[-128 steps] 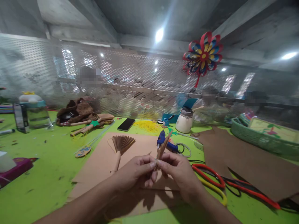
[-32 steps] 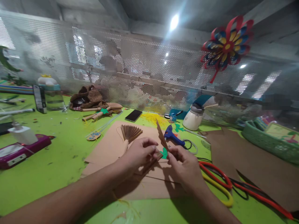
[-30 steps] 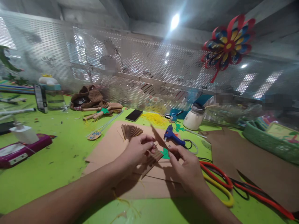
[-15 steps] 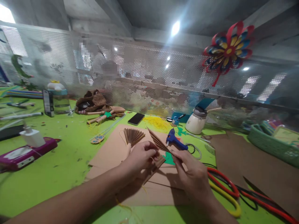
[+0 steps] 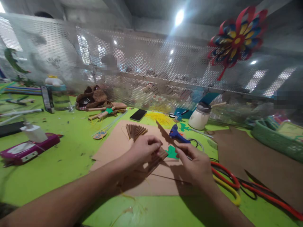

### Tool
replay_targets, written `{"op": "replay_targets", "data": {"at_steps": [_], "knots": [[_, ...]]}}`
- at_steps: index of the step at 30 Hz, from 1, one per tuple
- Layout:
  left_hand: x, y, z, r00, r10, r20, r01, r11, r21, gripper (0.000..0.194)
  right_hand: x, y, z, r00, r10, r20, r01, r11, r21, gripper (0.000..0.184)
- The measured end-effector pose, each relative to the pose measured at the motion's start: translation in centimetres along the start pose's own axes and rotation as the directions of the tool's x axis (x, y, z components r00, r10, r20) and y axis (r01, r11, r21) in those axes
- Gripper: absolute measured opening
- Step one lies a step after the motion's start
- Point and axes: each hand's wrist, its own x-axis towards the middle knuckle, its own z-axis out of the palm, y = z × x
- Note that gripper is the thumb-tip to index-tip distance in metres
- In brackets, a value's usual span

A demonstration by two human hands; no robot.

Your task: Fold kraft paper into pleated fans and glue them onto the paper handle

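Note:
My right hand [image 5: 195,162] pinches a pleated piece of brown paper [image 5: 163,131] by its lower end; its far tip points up and left. My left hand [image 5: 147,149] has thumb and fingers curled together just left of it, and whatever they hold is hidden. Beneath the left fingers lies a folded brown paper strip [image 5: 158,161]. A spread pleated paper fan [image 5: 136,130] on a pale stem rests behind the left hand. Brown paper sheets [image 5: 107,147] lie under both hands, and a green cut-out [image 5: 172,152] sits between them.
A blue glue gun [image 5: 178,134] lies beyond my right hand, with red-and-yellow-handled scissors [image 5: 227,176] to its right. Farther back are a phone [image 5: 138,114], yellow shreds [image 5: 159,119] and a white jar [image 5: 200,117]. A purple power strip [image 5: 44,146] is left; a green basket [image 5: 276,137] is right.
The pleated paper in my right hand has shifted right and turned, showing its pleats less. My right hand has moved slightly right. The left hand stays curled near the folded strip.

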Motion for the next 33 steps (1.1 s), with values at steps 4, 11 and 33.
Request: {"op": "replay_targets", "data": {"at_steps": [4,11,33], "knots": [[1.4,1.2,-1.8,0.981,0.131,-0.14,-0.101,0.973,0.206,0.01,0.4,0.0,-0.2,0.983,0.178,0.056,-0.184,0.968,0.17,0.019],[1.4,-0.7,-2.2,0.98,0.196,0.041,-0.146,0.56,0.816,0.022,0.9,0.7,-0.3,0.983,0.185,0.021,-0.185,0.982,0.025,0.023],[-1.2,-0.9,0.3,0.912,0.234,0.336,-0.377,0.155,0.913,0.022,0.8,3.3,1.0,0.979,0.115,0.165,-0.003,0.827,-0.563,0.016]]}}
